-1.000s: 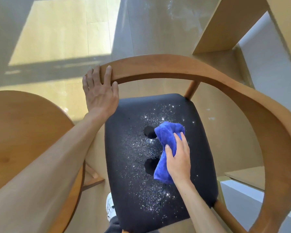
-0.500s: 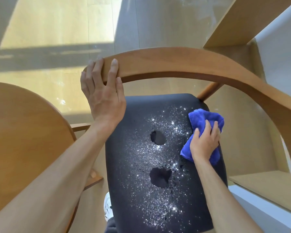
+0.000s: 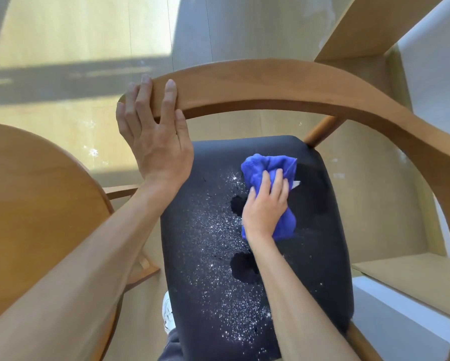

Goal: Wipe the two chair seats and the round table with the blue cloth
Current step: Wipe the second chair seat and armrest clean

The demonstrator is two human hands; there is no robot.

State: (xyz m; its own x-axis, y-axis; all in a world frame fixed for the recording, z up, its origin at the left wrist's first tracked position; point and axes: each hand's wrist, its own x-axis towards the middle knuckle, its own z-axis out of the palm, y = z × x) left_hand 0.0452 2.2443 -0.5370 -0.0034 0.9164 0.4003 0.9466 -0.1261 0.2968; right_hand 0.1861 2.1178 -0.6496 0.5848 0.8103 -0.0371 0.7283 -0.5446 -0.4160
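The right hand [image 3: 264, 209], gripping the blue cloth [image 3: 268, 175], is sweeping back from the seat's [image 3: 323, 256] right edge toward centre; that side is probably drying. The left hand [image 3: 156, 136] is clasping the backrest [image 3: 270, 84].

No text, label, brand, number or sign can be read anywhere in the view. A small white tag [image 3: 296, 184] pokes out from under the crumpled blue cloth [image 3: 268, 170], but nothing printed on it is legible.
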